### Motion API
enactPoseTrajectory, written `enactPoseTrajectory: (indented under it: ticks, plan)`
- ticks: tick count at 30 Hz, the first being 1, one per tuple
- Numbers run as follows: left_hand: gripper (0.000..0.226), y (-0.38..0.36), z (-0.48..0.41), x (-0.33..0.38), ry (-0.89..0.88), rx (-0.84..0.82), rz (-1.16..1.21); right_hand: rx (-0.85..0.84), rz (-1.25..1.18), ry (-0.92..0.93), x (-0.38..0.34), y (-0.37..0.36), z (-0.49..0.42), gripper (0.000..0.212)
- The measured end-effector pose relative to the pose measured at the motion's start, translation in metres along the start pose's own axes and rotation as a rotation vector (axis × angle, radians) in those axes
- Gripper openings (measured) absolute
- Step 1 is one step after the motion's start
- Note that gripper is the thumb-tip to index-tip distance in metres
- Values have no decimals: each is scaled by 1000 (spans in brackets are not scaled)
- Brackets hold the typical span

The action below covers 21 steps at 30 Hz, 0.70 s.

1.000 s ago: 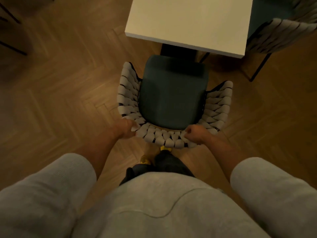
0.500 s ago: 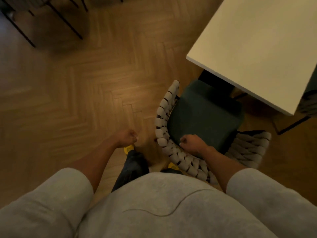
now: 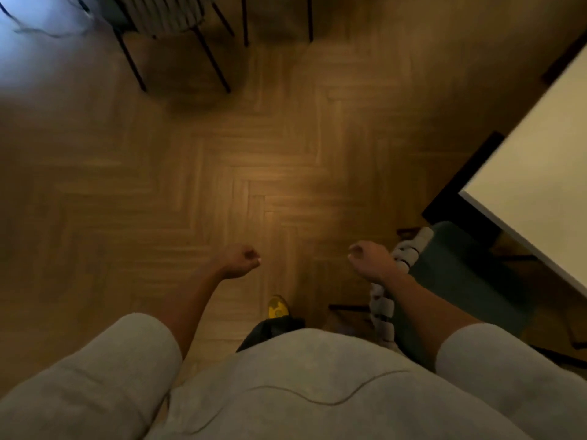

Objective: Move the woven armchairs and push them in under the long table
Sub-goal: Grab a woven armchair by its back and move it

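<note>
Fingers [image 3: 253, 258] of the left hand [image 3: 239, 261] were curled into a fist with nothing inside it, low in the middle of the frame over bare floor. Fingers [image 3: 355, 251] of the right hand [image 3: 371, 258] were curled in as well and gripped nothing. That hand was just left of the pale woven armrest [image 3: 409, 251] of the nearer armchair; whether the wrist brushed the weave cannot be told. Both forearms ran down to two grey sleeves at the bottom edge.

Two armchairs were in view. The nearer armchair [image 3: 470, 282] stood at lower right, and the far end of its dark green seat lay under the corner of the single long table [image 3: 540, 173], whose pale top filled the right edge. The second armchair [image 3: 165, 15], blurred, stood well apart at upper left on thin dark legs. Two more dark legs [image 3: 309, 17] showed at top centre; what they belonged to is unclear. One yellow shoe tip [image 3: 278, 308] showed between the arms on the herringbone wood floor [image 3: 222, 173].
</note>
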<state>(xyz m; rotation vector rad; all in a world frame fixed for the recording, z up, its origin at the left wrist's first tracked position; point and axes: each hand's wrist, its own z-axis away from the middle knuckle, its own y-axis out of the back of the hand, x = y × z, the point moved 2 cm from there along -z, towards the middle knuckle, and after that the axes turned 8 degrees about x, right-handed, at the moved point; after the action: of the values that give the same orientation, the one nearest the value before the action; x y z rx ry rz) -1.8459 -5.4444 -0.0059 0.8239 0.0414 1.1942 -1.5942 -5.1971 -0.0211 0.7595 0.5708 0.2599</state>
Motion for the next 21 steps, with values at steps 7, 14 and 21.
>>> enactPoseTrajectory:
  ticks: [7, 14, 21]
  plan:
    - [42, 82, -48, -22, 33, 53, 28, 0, 32, 10, -64, 17, -67, 39]
    - [39, 134, -109, -20, 65, 35, 43, -32, 24, 11, -93, 48, -153, 41]
    - [39, 217, -170, 1, 150, 40, 111, -94, 4, -59, -124, 107, -257, 42]
